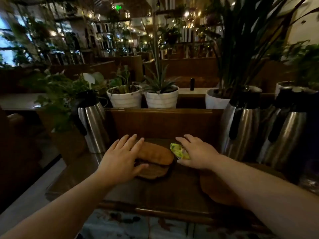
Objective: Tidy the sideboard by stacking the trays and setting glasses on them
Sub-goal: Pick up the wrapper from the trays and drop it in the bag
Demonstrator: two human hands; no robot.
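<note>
Two small oval brown trays lie in the middle of the dark wooden sideboard [82, 171]. The upper tray [158, 153] rests tilted on the lower tray [153, 172]. My left hand [120, 157] covers the upper tray's left end, fingers spread over its top and thumb under its near edge. Just to the right, my right hand [196, 152] holds a yellow-green packet [178, 150] between thumb and palm. A third brown tray [214, 188] lies flat under my right forearm. No glasses are in view.
One steel thermos jug [91, 123] stands at the left of the sideboard and two more [241, 128] [284, 133] at the right. A wooden back panel [164, 123] rises behind the trays, with potted plants in white pots [126, 99] beyond it.
</note>
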